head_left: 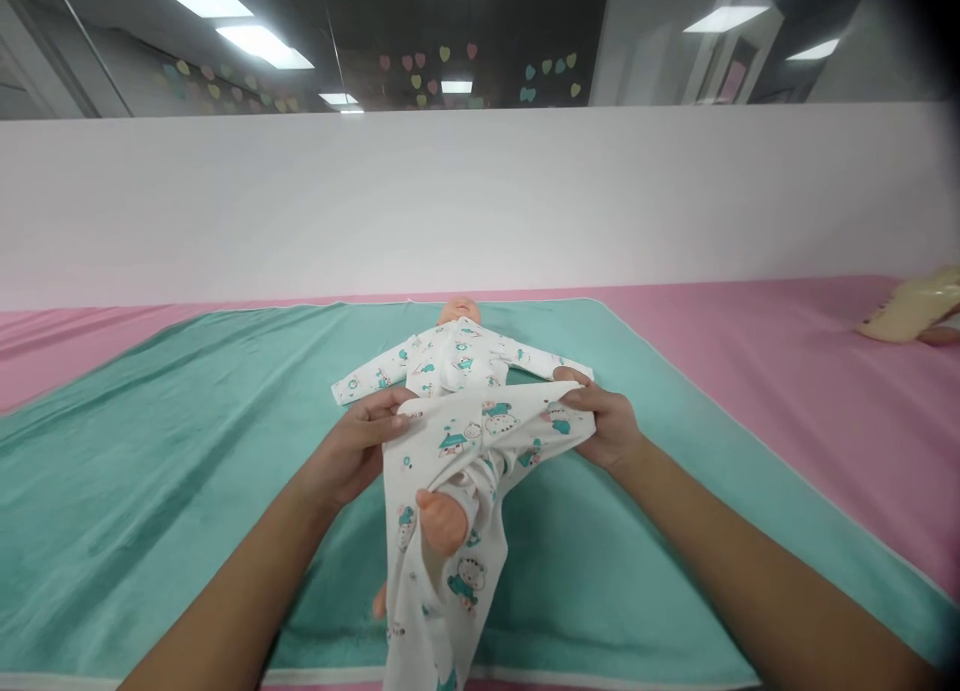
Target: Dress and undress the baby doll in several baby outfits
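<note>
A baby doll (pixel 459 310) lies on its back, head away from me, in a white printed top (pixel 457 356) with its sleeves spread. Over its lower body are white baby pants (pixel 480 436) with the same kind of teal and bear print. My left hand (pixel 364 439) pinches the upper left edge of the pants, and my right hand (pixel 604 418) grips the upper right edge, so the cloth is stretched between them. One doll foot (pixel 442 523) pokes out above the fabric. A bit of the other foot shows at the lower left, beside a hanging pant leg.
Under the doll a teal blanket (pixel 210 451) with a white border is spread over a pink cloth (pixel 750 351). A white panel (pixel 480 201) rises behind, with glass above it. At the far right edge sits a pale yellow object (pixel 915 306), partly cut off.
</note>
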Motion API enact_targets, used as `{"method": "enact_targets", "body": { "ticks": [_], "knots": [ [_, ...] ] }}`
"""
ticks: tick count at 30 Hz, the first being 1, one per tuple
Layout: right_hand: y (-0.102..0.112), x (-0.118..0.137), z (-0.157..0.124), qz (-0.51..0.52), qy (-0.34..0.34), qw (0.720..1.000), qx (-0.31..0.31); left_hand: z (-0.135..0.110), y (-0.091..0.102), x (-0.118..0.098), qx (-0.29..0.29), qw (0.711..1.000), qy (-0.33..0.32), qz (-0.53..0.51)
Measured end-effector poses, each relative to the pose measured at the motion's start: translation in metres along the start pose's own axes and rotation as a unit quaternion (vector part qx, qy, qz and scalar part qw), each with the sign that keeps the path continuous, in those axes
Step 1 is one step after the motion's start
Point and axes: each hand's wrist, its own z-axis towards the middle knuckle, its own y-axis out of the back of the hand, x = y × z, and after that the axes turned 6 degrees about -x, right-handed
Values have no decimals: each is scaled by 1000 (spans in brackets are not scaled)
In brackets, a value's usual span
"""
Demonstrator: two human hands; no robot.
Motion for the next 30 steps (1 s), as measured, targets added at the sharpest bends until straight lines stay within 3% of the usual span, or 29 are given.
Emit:
{"method": "enact_targets", "body": {
  "ticks": [7, 11, 13, 17, 21, 24, 27, 30],
  "knots": [
    [-2, -6, 2, -5, 12, 998, 54, 2, -3, 6, 3, 1000, 15, -14],
    [-29, -16, -2, -189, 60, 979, 54, 2, -12, 17, 18, 998, 20, -48],
    [-45, -21, -6, -322, 102, 939, 62, 2, -17, 20, 27, 998, 10, -58],
    [-62, -28, -10, -515, 199, 824, 123, -1, -19, 17, 19, 999, 3, -30],
    [-64, -31, -10, -581, 275, 737, 212, -1, -19, 14, 21, 998, -16, -49],
    [-65, -30, -9, -601, 303, 691, 264, 0, -18, 13, 54, 996, -9, -64],
    [-62, -20, -9, -621, 285, 686, 249, -2, -12, 6, 43, 997, -22, -67],
    [-54, 0, -11, -636, 213, 718, 185, -9, 1, -6, 10, 991, -82, -102]
  ]
}}
